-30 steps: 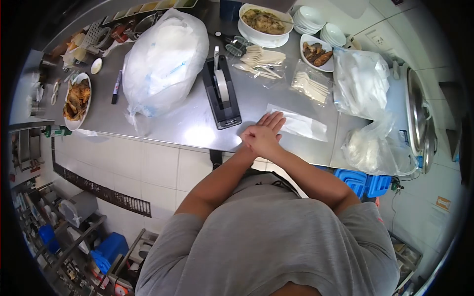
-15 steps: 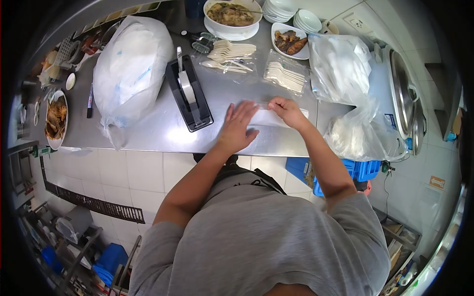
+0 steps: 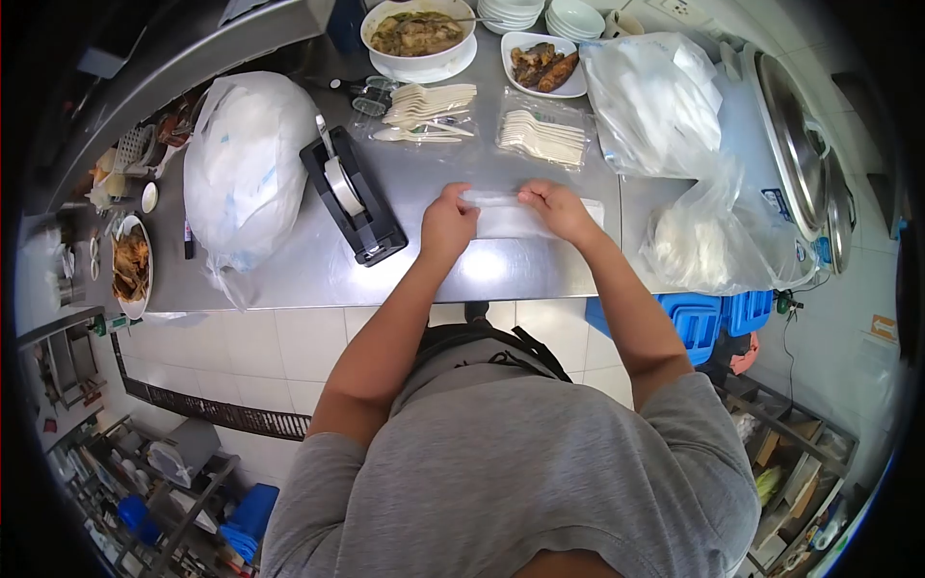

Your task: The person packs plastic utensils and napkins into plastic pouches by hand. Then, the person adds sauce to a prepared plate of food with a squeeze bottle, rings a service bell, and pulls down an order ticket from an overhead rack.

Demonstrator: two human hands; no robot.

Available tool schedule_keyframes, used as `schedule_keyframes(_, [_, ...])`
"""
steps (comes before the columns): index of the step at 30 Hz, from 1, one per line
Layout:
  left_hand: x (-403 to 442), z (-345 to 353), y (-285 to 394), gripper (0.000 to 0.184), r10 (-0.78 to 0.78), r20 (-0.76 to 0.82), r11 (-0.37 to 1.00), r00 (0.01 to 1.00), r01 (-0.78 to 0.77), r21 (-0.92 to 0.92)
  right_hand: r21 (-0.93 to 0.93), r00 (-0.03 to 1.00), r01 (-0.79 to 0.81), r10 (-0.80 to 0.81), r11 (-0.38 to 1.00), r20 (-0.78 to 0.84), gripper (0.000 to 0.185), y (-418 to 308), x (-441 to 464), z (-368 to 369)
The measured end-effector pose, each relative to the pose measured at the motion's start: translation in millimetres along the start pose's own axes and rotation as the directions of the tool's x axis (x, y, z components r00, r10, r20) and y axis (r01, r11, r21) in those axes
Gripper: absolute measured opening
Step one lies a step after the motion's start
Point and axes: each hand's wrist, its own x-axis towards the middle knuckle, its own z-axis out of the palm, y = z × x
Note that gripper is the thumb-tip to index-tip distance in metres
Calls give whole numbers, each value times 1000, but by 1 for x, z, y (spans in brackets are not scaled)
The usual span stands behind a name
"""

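Observation:
A flat clear plastic sleeve (image 3: 489,199) with something white in it lies on the steel counter (image 3: 385,287). Its left end is pinched by my left hand (image 3: 449,223), and my right hand (image 3: 559,211) has its fingers closed on the upper edge farther right. To the left of my hands stands a black tape dispenser (image 3: 354,197) with a roll of clear tape. Wooden cutlery in clear bags, one group of spoons and knives (image 3: 424,108) and one of forks (image 3: 541,138), lies beyond my hands.
A large white plastic bag (image 3: 249,164) is at the left, beside a marker (image 3: 189,239) and a plate of fried food (image 3: 131,265). At the back are a bowl of stew (image 3: 416,34), a square dish (image 3: 542,65) and stacked bowls. Plastic bags (image 3: 655,101) and metal lids (image 3: 792,140) are at the right.
My hands were together one second ago, then parted. My left hand, spread half a second ago, has closed on the left end of the sleeve. The camera view has shifted.

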Motion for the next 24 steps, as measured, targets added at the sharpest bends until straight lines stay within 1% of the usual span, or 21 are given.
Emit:
schedule_keyframes(1, [1,-1,-1,42,-10,12,1000,1000,10,-4,-73,1000,23,-22,997,15,19,-5,2,-3])
schedule_keyframes(4, [4,0,-1,42,-36,35,999,999,36,-11,-196,992,126,-123,973,26,20,-1,7,-1])
schedule_keyframes(7, [5,1,-2,42,-59,30,998,998,59,-4,-238,992,106,-88,965,86,21,6,11,4])
schedule_keyframes(10, [5,1,-3,41,-65,22,998,998,65,11,-262,994,72,-47,962,103,20,6,12,7])
schedule_keyframes(12, [5,0,1,41,-55,12,998,998,55,28,-303,991,98,-65,948,118,19,7,14,9])
schedule_keyframes(15, [5,0,12,48,-95,-17,994,995,96,59,-356,989,137,-106,924,106,18,6,13,13])
schedule_keyframes(18, [13,10,18,49,-65,-133,979,989,89,186,-406,985,159,-117,900,127,17,5,13,15])
schedule_keyframes(19, [15,11,17,48,-70,-123,974,990,95,206,-421,983,164,-114,892,141,17,4,15,16])
schedule_keyframes(22, [18,14,16,46,-94,-95,959,991,115,259,-503,986,102,-21,858,164,19,5,19,21])
schedule_keyframes(24, [17,12,22,44,-116,-79,950,990,134,282,-562,966,-37,172,827,191,22,-6,25,20])
